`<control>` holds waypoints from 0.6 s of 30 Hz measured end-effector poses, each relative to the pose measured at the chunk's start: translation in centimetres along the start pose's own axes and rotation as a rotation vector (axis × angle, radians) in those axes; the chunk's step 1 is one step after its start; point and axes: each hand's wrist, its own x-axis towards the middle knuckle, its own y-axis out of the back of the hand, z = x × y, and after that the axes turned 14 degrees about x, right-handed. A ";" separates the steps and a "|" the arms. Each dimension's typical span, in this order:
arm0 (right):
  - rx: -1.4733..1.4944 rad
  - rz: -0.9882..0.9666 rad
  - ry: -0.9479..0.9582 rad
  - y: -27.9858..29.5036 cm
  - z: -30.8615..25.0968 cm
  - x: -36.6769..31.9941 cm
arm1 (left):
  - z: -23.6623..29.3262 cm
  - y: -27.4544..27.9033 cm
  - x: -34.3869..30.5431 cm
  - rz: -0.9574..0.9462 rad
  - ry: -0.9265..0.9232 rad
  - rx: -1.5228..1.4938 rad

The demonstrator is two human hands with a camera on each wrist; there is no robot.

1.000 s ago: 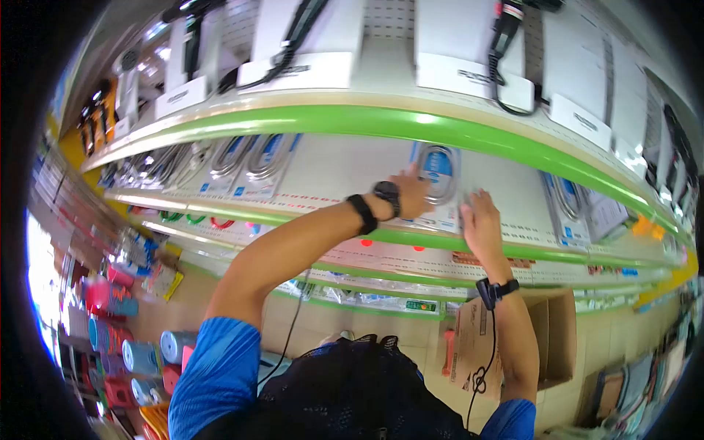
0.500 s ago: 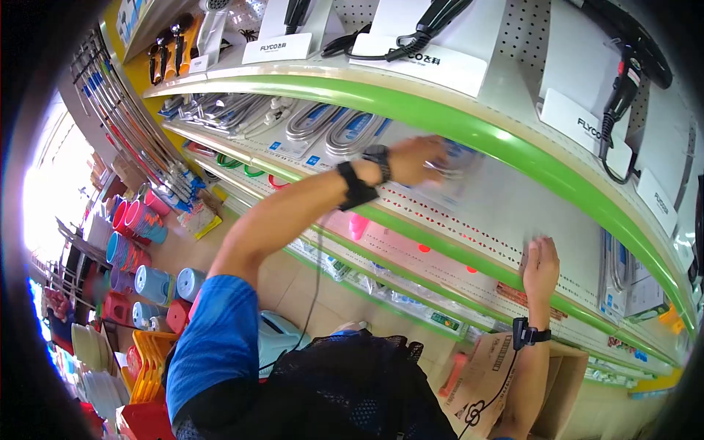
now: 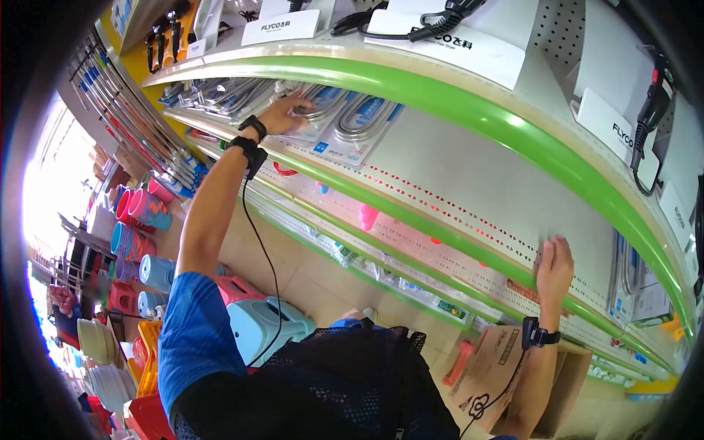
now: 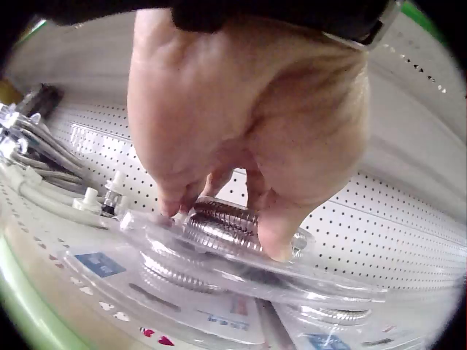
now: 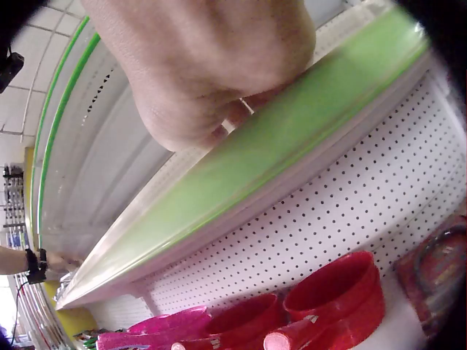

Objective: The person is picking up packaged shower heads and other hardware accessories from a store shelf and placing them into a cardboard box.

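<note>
At the left part of the middle shelf, the left hand (image 3: 282, 117) is over the packs of coiled metal hose. Seen in the left wrist view, thumb and fingers of the left hand (image 4: 244, 117) pinch a clear pack of coiled metal hose (image 4: 219, 232), which overlaps other packs beneath it. Another hose pack (image 3: 357, 126) lies just to the right, flat on the shelf. The right hand (image 3: 555, 270) rests on the shelf's front edge, far from the packs, holding nothing visible; its fingertips are partly hidden in the right wrist view, behind the green edge strip (image 5: 255, 138).
Hair dryers with white stands (image 3: 447, 48) fill the shelf above, whose green edge (image 3: 411, 88) overhangs the middle shelf. More hoses (image 3: 220, 95) lie at far left, packs (image 3: 623, 275) at right. Below are a cardboard box (image 3: 491, 367) and a light blue stool (image 3: 260, 330).
The left hand has moved left along the shelf with the hose pack, from the middle to the other packs. The right hand stays at the shelf edge. The head view has shifted.
</note>
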 end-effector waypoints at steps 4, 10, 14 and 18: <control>-0.030 0.031 0.066 0.0 0.5 -0.2 | -0.5 -1.3 -0.8 -0.016 0.157 -0.191; 0.006 0.020 0.069 -0.4 1.5 -0.1 | -4.3 -4.8 0.4 0.023 0.206 0.179; 0.031 0.091 0.222 -0.2 1.3 0.2 | -1.2 -4.1 -1.1 0.018 0.076 -0.156; 0.139 0.052 0.053 0.8 -0.4 0.2 | -4.6 -5.2 -1.8 0.079 0.206 0.020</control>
